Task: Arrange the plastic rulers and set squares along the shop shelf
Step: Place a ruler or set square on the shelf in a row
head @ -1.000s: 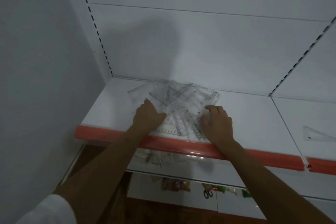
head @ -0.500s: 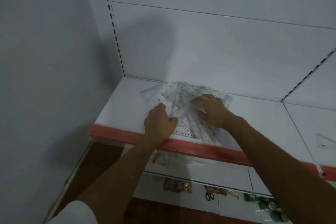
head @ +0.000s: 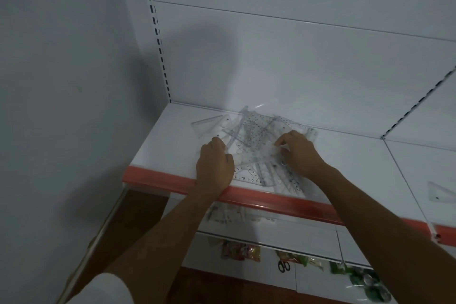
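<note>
I see my left hand (head: 214, 165) and right hand (head: 299, 153), fingers curled, gripping a jumbled pile of clear rulers and set squares (head: 256, 136) on the white shelf (head: 170, 140).

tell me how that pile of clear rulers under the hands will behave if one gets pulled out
The pile of clear rulers looks thin, flat and glossy, so one would probably slide out easily over the smooth white shelf. The pieces overlap at crossed angles, so its neighbours would likely shift too. Each seems stiff and light; the left hand on the pile should help steady it.
</note>
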The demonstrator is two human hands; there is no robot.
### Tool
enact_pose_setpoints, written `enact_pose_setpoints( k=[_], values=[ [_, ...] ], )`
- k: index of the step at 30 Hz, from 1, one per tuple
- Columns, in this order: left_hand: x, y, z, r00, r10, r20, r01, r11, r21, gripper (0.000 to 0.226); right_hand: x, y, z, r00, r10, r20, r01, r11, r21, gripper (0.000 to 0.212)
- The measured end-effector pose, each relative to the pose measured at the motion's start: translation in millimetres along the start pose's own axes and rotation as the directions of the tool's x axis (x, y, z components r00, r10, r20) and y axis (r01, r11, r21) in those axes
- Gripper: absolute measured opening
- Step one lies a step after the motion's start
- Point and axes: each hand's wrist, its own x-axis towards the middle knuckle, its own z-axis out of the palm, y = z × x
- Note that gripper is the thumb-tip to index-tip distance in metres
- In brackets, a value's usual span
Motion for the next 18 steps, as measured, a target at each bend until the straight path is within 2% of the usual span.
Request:
enact_pose_setpoints(
  k=[2, 8, 12, 15, 18],
  values=[
    [0.6, -0.3, 1.4, 1.000, -0.003, -0.013, 0.003, 1.000, -0.006, 0.007, -2.1, -0.4, -0.7, 0.999, 0.016, -0.027, -0.016, 1.000, -0.004, 0.019],
    [1.6, 1.1, 1.0, 0.996, -0.076, -0.052, 0.068, 0.989, -0.133, 0.010, -1.2, 2.3, -5.8, 0.968, 0.069, -0.241, -0.067, 0.998, 0.015, 0.016],
    [1.5, -0.2, -0.9, 0.987, -0.153, -0.050, 0.133, 0.948, -0.289, 0.010, -3.2, 11.6, -13.5, 0.959, 0.074, -0.275, -0.063, 0.997, 0.051, 0.015],
    [-1.4, -1.6, -2.5, 0.989, -0.116, -0.092, 0.070, 0.912, -0.403, 0.013, -6.7, 19.2, -15.0, 0.954, 0.114, -0.276, -0.095, 0.992, 0.080, 0.016],
    [-2.5, -3.5, -3.4, 0.992, -0.071, -0.100, 0.016, 0.883, -0.469, 0.018, -9.5, 22.4, -15.3, 0.930, 0.188, -0.316, -0.129, 0.972, 0.199, 0.021]
  ],
)
